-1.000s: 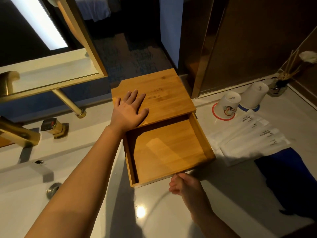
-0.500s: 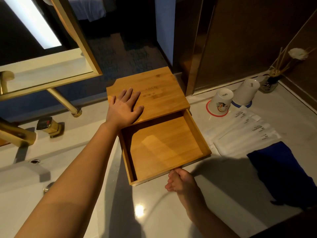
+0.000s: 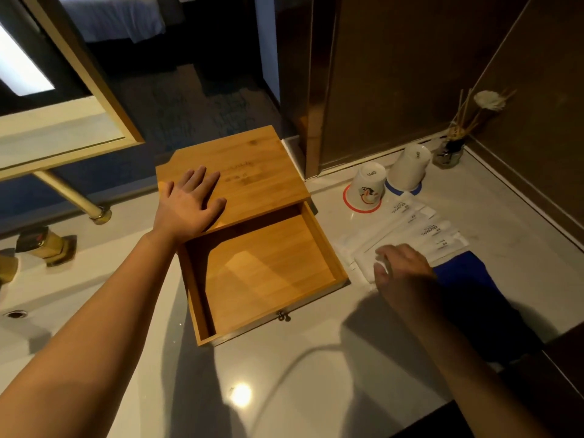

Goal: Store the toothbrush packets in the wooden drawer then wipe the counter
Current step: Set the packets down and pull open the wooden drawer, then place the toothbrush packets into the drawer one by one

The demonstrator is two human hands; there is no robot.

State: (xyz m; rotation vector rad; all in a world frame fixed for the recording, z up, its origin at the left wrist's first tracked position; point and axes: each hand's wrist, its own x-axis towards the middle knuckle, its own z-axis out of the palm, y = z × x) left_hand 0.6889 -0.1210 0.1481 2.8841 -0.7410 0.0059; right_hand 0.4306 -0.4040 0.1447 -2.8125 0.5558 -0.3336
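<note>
While my left hand (image 3: pixel 189 205) lies flat on the bamboo box's lid, the pulled-out wooden drawer (image 3: pixel 265 276) sits mid-frame on the glossy white counter (image 3: pixel 316 374), my right hand (image 3: pixel 403 270) reaching loosely curled, gripping nothing, onto white toothbrush packets (image 3: pixel 420 232) at right.

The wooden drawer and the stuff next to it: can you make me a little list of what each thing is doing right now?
drawer: pulled open, nothing inside
box top: left hand rests flat on it
toothbrush packets: white, lying on the counter right of the drawer
right hand: over the near end of the packets; grip cannot be told
blue cloth: flat on the counter beside the packets
two cups: upside down behind the packets
reed diffuser: in the back corner
</note>
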